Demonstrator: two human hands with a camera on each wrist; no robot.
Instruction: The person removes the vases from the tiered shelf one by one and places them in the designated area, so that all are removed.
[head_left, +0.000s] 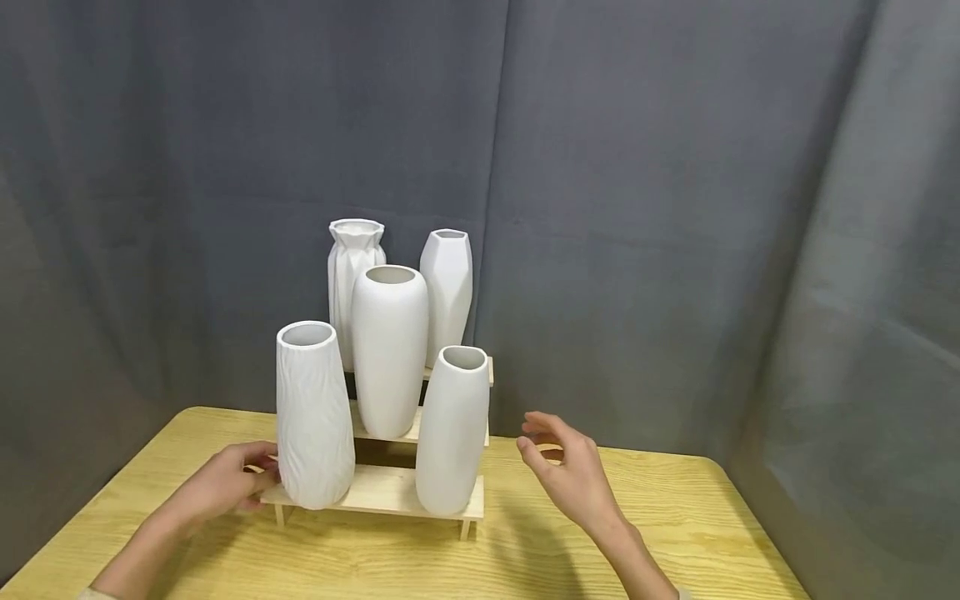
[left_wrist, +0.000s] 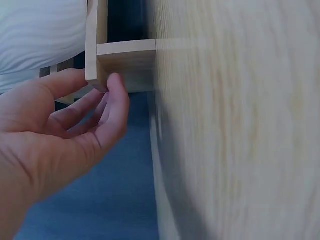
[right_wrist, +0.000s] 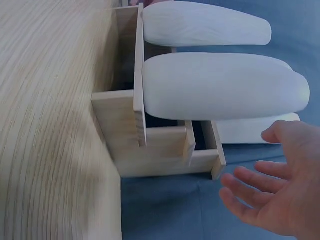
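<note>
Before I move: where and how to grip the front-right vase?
I'd grip the front-right vase around its middle, from the right, with the right hand: it stands upright, its body narrows toward the top, and the textured vase is on its left.

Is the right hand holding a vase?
No, the right hand is empty, with a gap between it and the nearest vase.

- Head view: moderate, even light; detail mostly sharp. Vases point(head_left: 390, 354) brightest, curtain point(head_left: 637, 217) dim.
- Light source: overhead, judging by the soft shadow below the right hand point(head_left: 572, 475) on the table point(head_left: 660, 508).
- Left wrist view: dimmer, cool cast; wood grain smeared; dark shadow across the table.
- Right wrist view: hazy, soft detail; gaps in the stand point(head_left: 384, 488) dark.
</note>
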